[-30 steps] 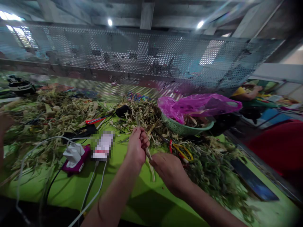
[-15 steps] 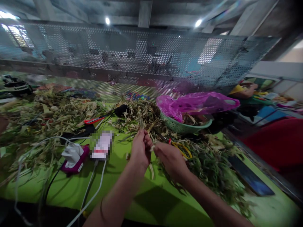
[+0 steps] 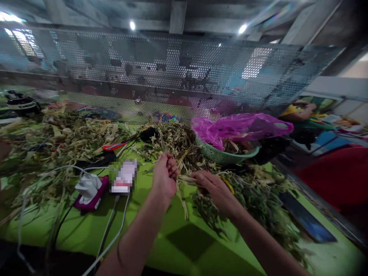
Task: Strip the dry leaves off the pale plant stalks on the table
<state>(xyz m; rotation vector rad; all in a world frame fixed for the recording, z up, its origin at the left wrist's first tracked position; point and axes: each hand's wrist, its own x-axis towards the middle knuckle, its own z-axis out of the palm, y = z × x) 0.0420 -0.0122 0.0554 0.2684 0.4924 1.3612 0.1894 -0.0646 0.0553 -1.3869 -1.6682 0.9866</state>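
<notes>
One bundle of pale stalks point(image 3: 186, 178) spans the left hand point(image 3: 163, 180) and right hand point(image 3: 214, 188), left of the green basket point(image 3: 230, 155) and nearer the wearer. Both hands' fingers look closed around stalks, though blur obscures the exact pinch. A firm left hold and even right tension should keep strands aligned.

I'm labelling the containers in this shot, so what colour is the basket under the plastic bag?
Pale green; the head view shows the basket best.
</notes>
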